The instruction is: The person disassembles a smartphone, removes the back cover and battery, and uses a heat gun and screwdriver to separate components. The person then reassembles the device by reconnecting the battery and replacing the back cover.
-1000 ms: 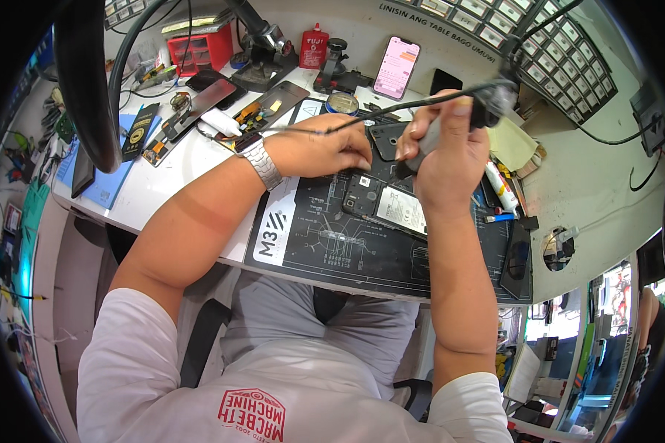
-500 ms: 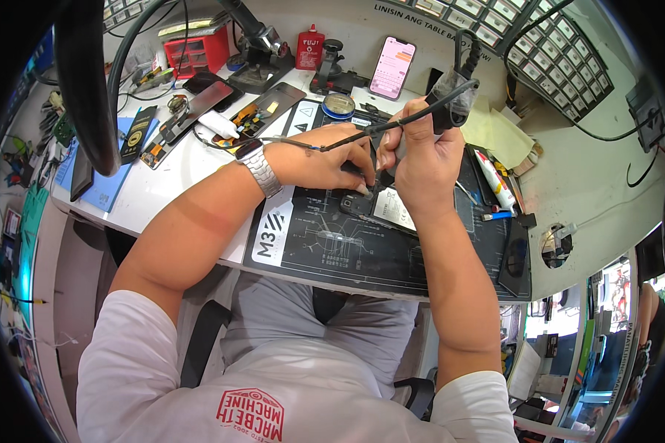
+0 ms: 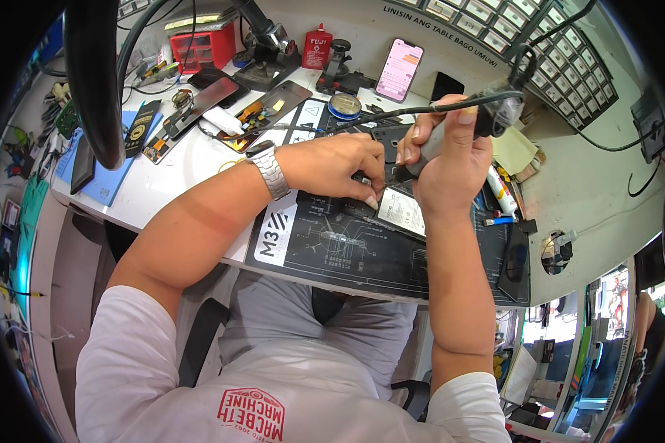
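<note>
An opened phone with a silver battery (image 3: 402, 211) lies on the black work mat (image 3: 325, 240). My left hand (image 3: 345, 168), with a metal-band watch at the wrist, is bent over the phone's left end. Its thumb and fingers press together on the edge there; the exact spot they grip is partly hidden. My right hand (image 3: 451, 166) is wrapped round a grey corded handheld tool (image 3: 432, 145) with a black cable and clear wrapping at its top. The tool slants down to the left, its dark tip close to my left fingertips at the phone.
Behind my hands are a round tin (image 3: 344, 107), a lit phone (image 3: 400, 70) leaning upright, a red bottle (image 3: 318, 46) and a black stand (image 3: 270, 55). Disassembled phones (image 3: 192, 118) lie left. A white tube (image 3: 501, 193) lies right. The tool's cable crosses above my left hand.
My right hand has tilted the tool further right at its top and shifted slightly right. My left hand has moved a little right and down along the phone, covering more of its left end.
</note>
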`<state>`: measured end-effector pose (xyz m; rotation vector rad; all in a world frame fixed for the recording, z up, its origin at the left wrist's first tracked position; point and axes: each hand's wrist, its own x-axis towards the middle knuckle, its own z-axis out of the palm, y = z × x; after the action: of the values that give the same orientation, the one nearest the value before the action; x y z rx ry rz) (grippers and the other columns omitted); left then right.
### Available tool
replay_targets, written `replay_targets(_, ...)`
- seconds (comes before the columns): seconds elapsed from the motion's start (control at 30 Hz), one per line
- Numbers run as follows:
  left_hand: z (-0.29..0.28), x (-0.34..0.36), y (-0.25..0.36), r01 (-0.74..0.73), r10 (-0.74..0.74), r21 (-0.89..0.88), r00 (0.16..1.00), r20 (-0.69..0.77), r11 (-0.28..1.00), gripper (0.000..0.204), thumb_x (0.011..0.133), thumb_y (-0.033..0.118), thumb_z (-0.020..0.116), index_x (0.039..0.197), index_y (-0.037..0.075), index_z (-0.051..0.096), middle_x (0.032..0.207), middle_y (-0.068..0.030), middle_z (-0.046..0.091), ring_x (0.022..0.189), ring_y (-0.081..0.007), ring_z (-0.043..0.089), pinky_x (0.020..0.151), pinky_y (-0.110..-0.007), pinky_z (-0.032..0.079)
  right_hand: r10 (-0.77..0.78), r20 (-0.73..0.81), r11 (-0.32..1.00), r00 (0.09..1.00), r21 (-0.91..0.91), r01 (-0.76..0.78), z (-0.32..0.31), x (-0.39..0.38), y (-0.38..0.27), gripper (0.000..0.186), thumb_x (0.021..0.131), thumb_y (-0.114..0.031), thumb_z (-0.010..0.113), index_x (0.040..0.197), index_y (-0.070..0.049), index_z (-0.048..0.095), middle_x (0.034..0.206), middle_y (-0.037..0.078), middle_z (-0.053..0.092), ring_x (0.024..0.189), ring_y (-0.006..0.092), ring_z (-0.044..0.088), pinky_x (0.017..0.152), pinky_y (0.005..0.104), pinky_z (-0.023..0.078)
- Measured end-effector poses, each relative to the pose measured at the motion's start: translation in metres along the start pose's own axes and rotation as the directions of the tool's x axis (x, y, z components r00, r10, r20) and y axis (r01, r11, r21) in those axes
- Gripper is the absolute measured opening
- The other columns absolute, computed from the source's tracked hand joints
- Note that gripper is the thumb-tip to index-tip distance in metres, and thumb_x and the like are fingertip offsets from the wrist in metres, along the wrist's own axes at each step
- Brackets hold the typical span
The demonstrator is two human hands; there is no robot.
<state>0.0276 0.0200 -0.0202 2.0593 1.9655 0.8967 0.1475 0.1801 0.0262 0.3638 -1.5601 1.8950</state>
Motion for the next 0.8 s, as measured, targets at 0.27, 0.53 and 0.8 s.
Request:
replay_targets(0.27,-0.008,-0.004,-0.001,0.156,-0.156,-0.049,0.988,0.011,0.987,0.013,0.092,0.024,0.085,0.098,0.012,0.084,0.106,-0.0053,0.07,0.118,-0.0266,0.064,0.105,-0.04,0.05,0.117,0.131,0.993,0.984,0.005,-0.119,0.006,-0.011,-0.001,0.043,0.114,-0.046,0.062,0.114,-0.004,0.062,0.076,0.009,0.06,0.056,0.0175,0.059,0.053,0.0331,0.05)
replay_targets(0.53,-0.006,-0.006,-0.004,0.074,-0.083,-0.114,0.994,-0.074,0.991,0.015,0.092,0.013,0.084,0.094,0.002,0.073,0.102,-0.0111,0.075,0.1,-0.0288,0.074,0.092,-0.041,0.061,0.109,0.138,0.99,0.984,0.073,-0.12,0.015,-0.016,0.003,0.033,0.112,-0.035,0.072,0.103,-0.003,0.067,0.072,0.003,0.064,0.056,0.0103,0.059,0.048,0.0268,0.047)
replay_targets(0.8,-0.008,-0.004,-0.002,0.086,-0.093,-0.172,0.995,-0.034,0.981,0.014,0.093,0.012,0.083,0.095,0.002,0.072,0.103,-0.01,0.076,0.099,-0.0255,0.074,0.093,-0.039,0.061,0.114,0.169,0.993,0.979,-0.025,-0.112,0.013,-0.015,-0.002,0.044,0.114,-0.043,0.064,0.095,-0.004,0.056,0.074,0.008,0.061,0.056,0.0162,0.06,0.05,0.0294,0.047)
